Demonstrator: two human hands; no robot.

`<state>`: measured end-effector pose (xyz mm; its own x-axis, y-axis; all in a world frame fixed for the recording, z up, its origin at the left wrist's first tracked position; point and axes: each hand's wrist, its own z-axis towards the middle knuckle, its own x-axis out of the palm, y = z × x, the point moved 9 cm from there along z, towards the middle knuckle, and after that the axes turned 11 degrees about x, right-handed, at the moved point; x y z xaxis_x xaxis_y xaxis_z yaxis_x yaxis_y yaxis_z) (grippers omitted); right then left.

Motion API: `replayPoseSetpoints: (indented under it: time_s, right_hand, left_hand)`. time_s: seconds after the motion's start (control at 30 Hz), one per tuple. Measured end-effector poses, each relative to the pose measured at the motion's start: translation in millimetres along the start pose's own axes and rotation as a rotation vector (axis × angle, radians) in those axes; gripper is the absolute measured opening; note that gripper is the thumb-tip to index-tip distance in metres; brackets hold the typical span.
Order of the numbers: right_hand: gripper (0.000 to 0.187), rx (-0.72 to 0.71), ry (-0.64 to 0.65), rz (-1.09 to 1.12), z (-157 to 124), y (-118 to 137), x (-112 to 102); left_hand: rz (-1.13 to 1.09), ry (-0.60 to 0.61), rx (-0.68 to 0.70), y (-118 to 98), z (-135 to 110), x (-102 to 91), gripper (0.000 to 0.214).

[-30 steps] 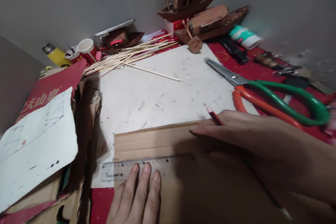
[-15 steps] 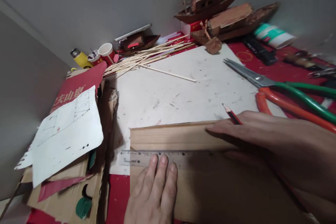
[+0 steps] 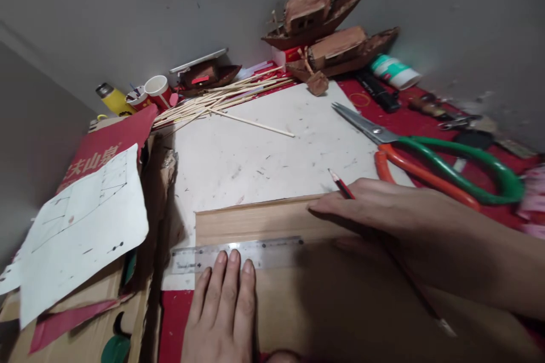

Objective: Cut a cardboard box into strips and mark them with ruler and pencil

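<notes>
- Gray walls (image 3: 179,5) are meeting behind a red tabletop (image 3: 174,317), where a marked white board (image 3: 247,153) is filling the middle of the frame.
- At lower center, the left hand (image 3: 223,312) is lying flat, fingers extended and slightly parted, gripping nothing; its fingertips are resting on a clear ruler (image 3: 272,252).
- The ruler is lying across a brown cardboard sheet (image 3: 272,323), its left end extending past the sheet's edge.
- At right, the right hand (image 3: 395,221) is closing around a red-and-black pencil (image 3: 340,184), the point showing toward upper left; part of the grip is hiding from view.
- Scissors (image 3: 385,135) are lying beyond that hand, while thin sticks (image 3: 230,93) are piling up at upper center, near a brown model boat (image 3: 338,48).
- A drawn-on paper (image 3: 85,232) is covering cardboard at lower left.
</notes>
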<state>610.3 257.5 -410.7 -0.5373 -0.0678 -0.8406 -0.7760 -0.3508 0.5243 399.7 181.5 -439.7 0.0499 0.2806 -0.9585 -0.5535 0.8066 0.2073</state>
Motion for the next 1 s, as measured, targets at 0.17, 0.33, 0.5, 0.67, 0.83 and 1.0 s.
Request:
replayPoseSetpoints:
  time_s: [0.17, 0.33, 0.5, 0.67, 0.83, 1.0]
  right_hand:
    - [0.033, -0.019, 0.055, -0.003, 1.7, 4.7, 0.9]
    - [0.031, -0.01, 0.062, 0.02, 2.5, 3.6, -0.6]
    - [0.028, 0.008, 0.082, 0.006, 2.5, 5.0, 0.6]
    - [0.028, 0.041, 0.11, -0.061, 1.8, 3.9, 3.0]
    - [0.03, -0.006, 0.068, -0.03, 1.1, 3.1, 1.1]
    - [0.032, 0.004, 0.067, -0.028, 1.7, 0.3, 2.5]
  left_hand:
    - [-0.038, -0.083, -0.045, 0.3, -0.6, 1.9, 0.072]
    - [-0.014, -0.145, -0.014, 0.4, 0.0, -3.6, 0.071]
    - [0.001, -0.141, -0.002, -2.1, -1.3, -5.4, 0.068]
    - [0.006, -0.136, -0.033, -2.1, -1.7, -4.3, 0.067]
    - [-0.005, -0.138, -0.047, -0.2, -3.0, -1.8, 0.072]
    - [-0.006, -0.118, -0.067, 2.7, -4.0, 2.5, 0.075]
